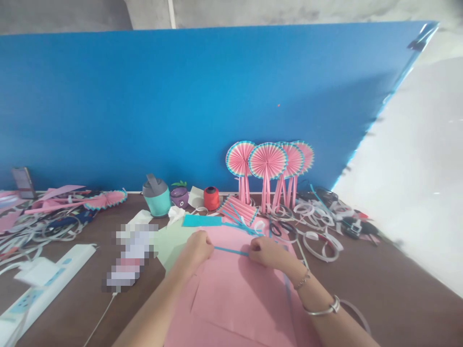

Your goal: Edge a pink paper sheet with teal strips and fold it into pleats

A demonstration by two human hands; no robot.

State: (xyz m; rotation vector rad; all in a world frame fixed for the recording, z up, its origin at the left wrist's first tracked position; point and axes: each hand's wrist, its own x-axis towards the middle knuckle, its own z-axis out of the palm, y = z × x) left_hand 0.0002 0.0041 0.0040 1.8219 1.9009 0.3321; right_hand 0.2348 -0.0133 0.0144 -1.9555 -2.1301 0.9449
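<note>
A thin blue paper strip stretches between both hands above a large pink paper sheet on the brown table. My left hand is closed, pinching the strip's left end. My right hand is closed in a fist on the strip's right end; bracelets circle that wrist. Just beyond the hands lie a folded pink pleated piece with blue strips and a teal paper rectangle.
Several finished pink paper fans lean on the blue board. A teal jar, purple pot, red thread spool, scissors, white tape rings and a power strip surround the work.
</note>
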